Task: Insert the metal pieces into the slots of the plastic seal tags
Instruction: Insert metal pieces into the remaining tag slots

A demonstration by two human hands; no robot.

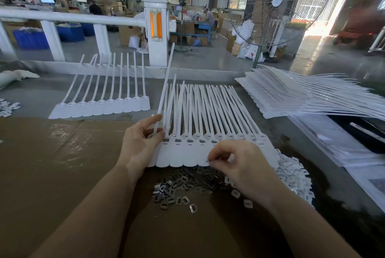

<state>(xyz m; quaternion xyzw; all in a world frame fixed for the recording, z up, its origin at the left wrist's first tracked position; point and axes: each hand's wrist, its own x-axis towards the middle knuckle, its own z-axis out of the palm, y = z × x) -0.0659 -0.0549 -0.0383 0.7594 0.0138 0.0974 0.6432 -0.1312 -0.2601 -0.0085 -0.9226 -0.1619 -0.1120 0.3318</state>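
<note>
While left hand [140, 140] steadies seal tags [200, 153], right hand [235, 162] pinches metal piece [209, 161] — loose pile [179, 187] below

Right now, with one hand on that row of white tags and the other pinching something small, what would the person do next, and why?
Probably carry the metal piece pinched in the right hand up to the next open slot in the seal tags and press it in. The slots toward the left already show dark inserts, those further right look empty, and the left hand steadies the row's left end.

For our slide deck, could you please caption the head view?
Left hand holds a row of seal tags while the right hand pinches a metal piece above the loose pile.
</note>
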